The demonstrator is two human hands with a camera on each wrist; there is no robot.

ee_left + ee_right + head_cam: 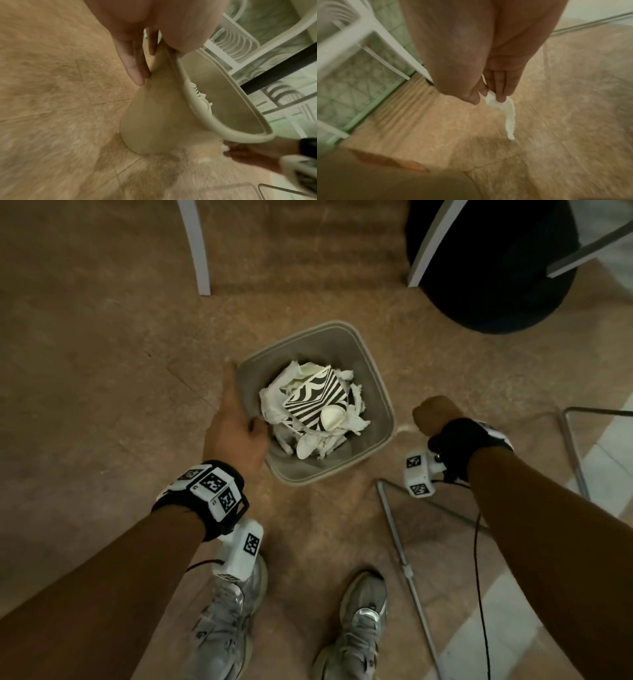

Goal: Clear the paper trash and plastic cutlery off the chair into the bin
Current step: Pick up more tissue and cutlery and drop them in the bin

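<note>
1. Left hand (236,426) grips the bin (378,392) rim; fingertips hidden inside.
2. Right hand (433,414) pinches a paper scrap (507,115) beside the bin.
3. Paper trash (274,405) and spoons (330,417) fill the bin; chair cut off.

Dim room with a mottled brown tile floor (102,354)

White chair legs (197,248) stand at the far side of the floor, beside a ribbed brown strip (301,244). A round black base (496,268) sits at the far right, thin metal rods (404,549) lie on the tiles nearer, and paler tiles (603,463) show at the right edge. The wrist views show a green-tinted patterned wall (359,81).
</note>
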